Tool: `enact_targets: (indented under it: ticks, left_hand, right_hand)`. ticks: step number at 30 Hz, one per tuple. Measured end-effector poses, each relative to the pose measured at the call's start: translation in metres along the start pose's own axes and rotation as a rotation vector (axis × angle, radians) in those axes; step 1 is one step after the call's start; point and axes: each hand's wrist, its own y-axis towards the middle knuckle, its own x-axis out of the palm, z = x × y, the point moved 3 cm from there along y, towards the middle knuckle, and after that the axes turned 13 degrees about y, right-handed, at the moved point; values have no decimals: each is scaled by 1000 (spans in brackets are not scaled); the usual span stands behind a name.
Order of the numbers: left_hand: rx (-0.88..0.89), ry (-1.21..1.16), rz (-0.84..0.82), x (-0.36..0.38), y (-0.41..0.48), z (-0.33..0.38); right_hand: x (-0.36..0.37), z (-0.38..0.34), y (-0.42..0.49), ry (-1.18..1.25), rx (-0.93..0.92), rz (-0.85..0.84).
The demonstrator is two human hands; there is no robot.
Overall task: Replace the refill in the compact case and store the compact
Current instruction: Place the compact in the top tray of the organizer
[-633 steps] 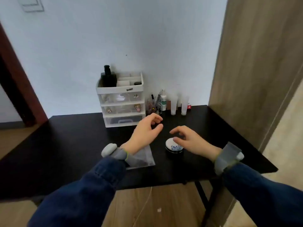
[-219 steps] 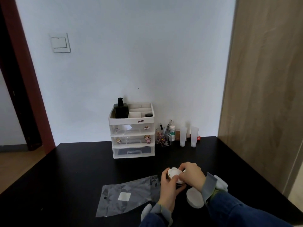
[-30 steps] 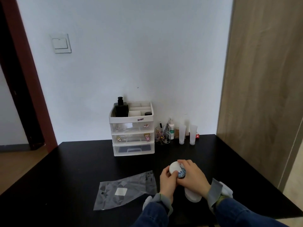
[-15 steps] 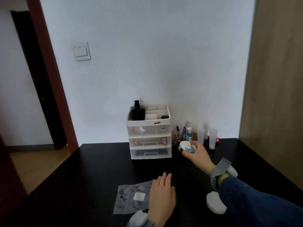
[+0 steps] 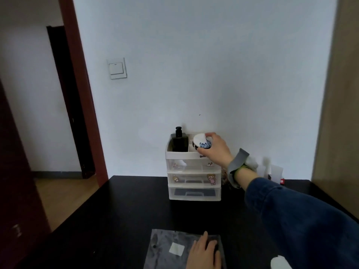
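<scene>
Two hands: both in view, doing different work.
Change since half a second ago: right hand (image 5: 214, 150) has risen from table height, near the tubes, to the top tray of the organiser; the camera view has swung left, showing more doorway.
Right hand: fingers curled round the round white compact with blue pattern and dark rim (image 5: 201, 143), thumb under it; compact tilted on edge over the tray's right-hand compartments, contact with the tray unclear.
Left hand: left hand (image 5: 204, 253) lies flat, fingers together, palm down on the clear plastic bag with a white label (image 5: 171, 249), as before.
White three-drawer plastic organiser (image 5: 194, 183): stands on the black table (image 5: 126, 210) against the wall; open top tray holds a black square bottle with a pump cap (image 5: 179, 142) in its left compartment.
Drawers: all shut; the lowest shows something dark inside, contents of the upper two too faint to tell.
White round piece (image 5: 279, 263): on the table at the lower right edge, well apart from the compact.
</scene>
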Motion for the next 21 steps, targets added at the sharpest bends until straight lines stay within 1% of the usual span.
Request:
enact_targets:
  ticks: [3, 5, 7, 9, 11, 12, 13, 14, 15, 16, 17, 18, 20, 21]
  left_hand:
    - [-17, -52, 45, -1, 2, 0]
    - [-15, -73, 25, -1, 2, -1]
    - [-9, -28, 49, -3, 3, 1]
    - [35, -8, 45, -14, 2, -1]
    - [21, 45, 110, -36, 4, -7]
    - [32, 99, 101, -38, 7, -9]
    - [62, 59, 80, -35, 10, -11]
    - [101, 15, 10, -30, 12, -8]
    - [85, 32, -59, -26, 10, -9]
    - [96, 72, -45, -23, 6, -8]
    - [86, 122, 7, -15, 3, -5]
    - [83, 106, -10, -20, 3, -6]
    - [112, -92, -152, -14, 6, -5]
    - [103, -189, -102, -11, 11, -10]
  right_hand:
    - [12, -2, 10, -63, -9, 17]
    - [19, 0, 17, -61, 12, 4]
    - [25, 2, 22, -72, 30, -26]
    - [31, 6, 27, -97, 47, -53]
    - [35, 10, 30, -107, 67, -53]
    - [35, 13, 30, -107, 79, -45]
    - [37, 13, 31, -105, 83, -45]
    - [39, 14, 31, -101, 85, -52]
    - [39, 14, 32, -91, 84, -62]
    - [39, 14, 31, -79, 86, -71]
    - [40, 13, 31, -73, 87, -75]
    - [39, 12, 30, -73, 91, -75]
    - [37, 10, 28, -81, 86, -85]
    - [36, 9, 28, -85, 82, -95]
